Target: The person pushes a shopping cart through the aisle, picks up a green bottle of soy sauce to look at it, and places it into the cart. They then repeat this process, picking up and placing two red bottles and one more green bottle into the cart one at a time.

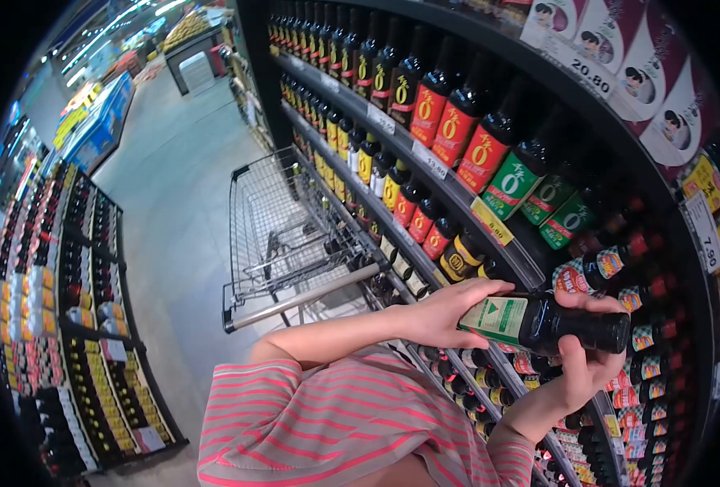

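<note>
I hold a dark sauce bottle with a green label on its side in front of the shelf. My left hand grips its labelled end, fingers wrapped over the top. Around the other end, from below, closes my right hand, thumb on the glass. Both arms reach out from the sleeves of a pink and grey striped shirt.
A tall dark shelf packed with red, yellow and green labelled bottles and price tags runs along the right. A wire shopping cart stands beside it, handle toward me. Across the grey aisle floor is another bottle shelf.
</note>
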Action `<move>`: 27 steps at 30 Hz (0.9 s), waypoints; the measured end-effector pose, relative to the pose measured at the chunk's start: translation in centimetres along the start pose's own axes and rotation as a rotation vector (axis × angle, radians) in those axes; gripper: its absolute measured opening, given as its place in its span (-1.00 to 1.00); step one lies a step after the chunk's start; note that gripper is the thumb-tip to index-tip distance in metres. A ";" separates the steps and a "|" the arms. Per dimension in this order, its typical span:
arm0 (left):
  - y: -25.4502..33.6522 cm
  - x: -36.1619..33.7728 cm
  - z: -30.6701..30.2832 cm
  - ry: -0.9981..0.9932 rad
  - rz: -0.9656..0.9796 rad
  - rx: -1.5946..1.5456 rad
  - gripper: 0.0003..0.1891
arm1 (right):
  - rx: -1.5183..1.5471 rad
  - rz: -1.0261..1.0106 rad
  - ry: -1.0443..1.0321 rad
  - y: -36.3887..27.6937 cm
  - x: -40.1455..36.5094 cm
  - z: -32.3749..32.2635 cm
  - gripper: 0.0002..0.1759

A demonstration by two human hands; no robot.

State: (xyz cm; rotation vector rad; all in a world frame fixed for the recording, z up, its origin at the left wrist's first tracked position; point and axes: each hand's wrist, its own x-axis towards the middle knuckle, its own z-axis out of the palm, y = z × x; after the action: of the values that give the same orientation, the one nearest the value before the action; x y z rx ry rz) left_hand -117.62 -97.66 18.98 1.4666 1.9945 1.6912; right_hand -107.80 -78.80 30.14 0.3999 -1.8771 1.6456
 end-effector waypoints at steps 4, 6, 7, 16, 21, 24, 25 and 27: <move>-1.0 -2.4 0.7 0.175 -0.045 -0.005 -0.06 | 0.066 0.099 -0.095 2.2 1.2 0.5 -0.42; -0.9 -3.7 0.5 0.236 -0.099 -0.011 -0.09 | 0.134 0.156 -0.157 3.6 2.1 1.4 -0.46; -1.0 -4.4 0.2 0.256 -0.162 -0.056 -0.10 | 0.148 0.182 -0.192 4.3 2.8 1.9 -0.47; -1.0 -8.6 0.0 0.380 -0.472 -0.727 -0.18 | 0.296 0.390 -0.440 12.3 7.5 8.8 -0.54; -0.8 -9.9 -1.1 0.418 -0.487 -0.628 -0.16 | 0.381 0.437 -0.508 13.8 7.8 11.1 -0.53; -1.4 -10.8 -1.7 0.447 -0.506 -0.566 -0.13 | 0.397 0.424 -0.510 14.4 7.6 12.2 -0.64; -1.6 -11.2 -2.1 0.446 -0.522 -0.518 -0.11 | 0.400 0.427 -0.514 14.5 7.6 12.5 -0.64; -2.2 -11.8 -3.1 0.450 -0.528 -0.469 -0.09 | 0.316 0.400 -0.546 14.5 7.5 12.7 -0.62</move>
State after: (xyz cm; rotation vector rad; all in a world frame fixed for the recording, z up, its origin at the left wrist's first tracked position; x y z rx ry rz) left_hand -114.77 -108.10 12.90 0.3864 1.7528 2.1340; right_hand -125.19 -87.21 22.68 0.6961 -2.1882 2.2938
